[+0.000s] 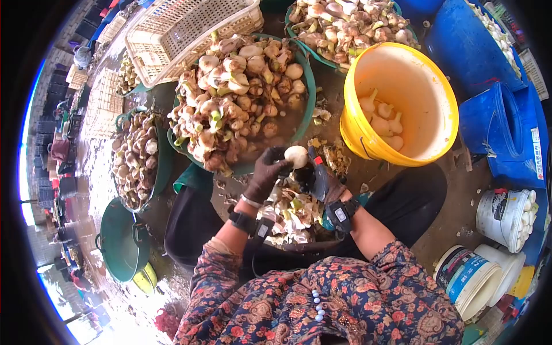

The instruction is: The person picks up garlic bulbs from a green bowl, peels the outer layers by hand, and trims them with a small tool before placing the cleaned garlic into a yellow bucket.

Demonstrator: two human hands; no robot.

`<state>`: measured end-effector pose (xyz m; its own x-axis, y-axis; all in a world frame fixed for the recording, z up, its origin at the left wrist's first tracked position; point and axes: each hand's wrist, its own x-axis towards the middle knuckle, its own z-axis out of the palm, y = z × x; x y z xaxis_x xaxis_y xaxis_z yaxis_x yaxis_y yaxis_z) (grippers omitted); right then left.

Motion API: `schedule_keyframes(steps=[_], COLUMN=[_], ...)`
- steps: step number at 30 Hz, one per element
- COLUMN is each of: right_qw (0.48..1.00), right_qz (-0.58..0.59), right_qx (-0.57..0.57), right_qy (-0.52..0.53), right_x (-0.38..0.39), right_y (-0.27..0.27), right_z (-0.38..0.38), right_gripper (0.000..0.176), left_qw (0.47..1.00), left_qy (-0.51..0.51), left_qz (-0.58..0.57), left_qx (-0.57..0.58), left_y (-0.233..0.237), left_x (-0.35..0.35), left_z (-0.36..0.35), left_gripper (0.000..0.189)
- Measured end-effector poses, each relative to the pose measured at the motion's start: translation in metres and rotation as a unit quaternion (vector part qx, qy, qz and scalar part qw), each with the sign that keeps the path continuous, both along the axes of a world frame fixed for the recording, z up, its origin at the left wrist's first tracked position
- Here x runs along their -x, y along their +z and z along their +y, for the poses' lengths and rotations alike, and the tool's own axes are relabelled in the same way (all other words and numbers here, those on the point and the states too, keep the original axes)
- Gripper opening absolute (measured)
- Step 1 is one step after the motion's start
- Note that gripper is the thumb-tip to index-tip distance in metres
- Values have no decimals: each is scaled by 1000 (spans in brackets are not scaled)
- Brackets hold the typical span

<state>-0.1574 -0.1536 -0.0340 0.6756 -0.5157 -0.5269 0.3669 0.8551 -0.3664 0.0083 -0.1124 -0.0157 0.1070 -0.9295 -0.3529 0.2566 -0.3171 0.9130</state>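
My left hand point(270, 173), in a dark glove, pinches a pale peeled garlic bulb point(296, 156) between thumb and fingers. Close beside the bulb, my right hand point(325, 183), also gloved, is closed; a small red piece shows at its fingers, but what it grips is not clear. Below both hands lies a pile of garlic peelings point(293, 211) between my legs. Just ahead, a green tub point(310, 98) is heaped with unpeeled garlic bulbs point(236, 98) in murky water. To the right stands a yellow bucket point(356, 135) with several peeled bulbs point(382, 121) at its bottom.
A cream plastic crate point(195, 29) leans behind the green tub. More garlic fills tubs at the back point(351, 26) and left point(135, 158). A green basin point(121, 238) stands at left. Blue buckets point(494, 123) and a white bucket of peeled bulbs point(500, 215) line the right.
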Motion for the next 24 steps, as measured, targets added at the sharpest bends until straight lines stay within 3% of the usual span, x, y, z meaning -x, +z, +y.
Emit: schedule_keyframes(steps=[2,4,7,9,12,17,21,24], right_qw=[1000,954,947,955,832,797,778,758], right_qz=[26,171,249,247,324,366,378,329], right_qx=[12,247,203,165,448,480,502,563], right_qy=[4,-19,-11,15,-50,-18,3,-22], right_x=[0,0,-3,0,-4,-6,-3,2], right_y=[-4,4,19,25,9,9,8,16], right_z=[7,10,17,15,21,26,26,27], right_gripper=[45,41,40,38,33,31,31,30], left_qw=[999,999,999,975,974,937,904,863], left_qy=[-21,-12,1,-18,0,59,35,19], left_qz=[16,23,-20,-205,-212,-316,-412,-480], left_qx=[-21,-39,-50,79,76,136,106,154], left_y=[12,32,31,30,31,27,34,33], left_x=[8,14,20,22,30,38,39,31], left_z=[23,29,36,41,52,58,59,58], left_gripper=[41,41,46,50,56,60,60,55])
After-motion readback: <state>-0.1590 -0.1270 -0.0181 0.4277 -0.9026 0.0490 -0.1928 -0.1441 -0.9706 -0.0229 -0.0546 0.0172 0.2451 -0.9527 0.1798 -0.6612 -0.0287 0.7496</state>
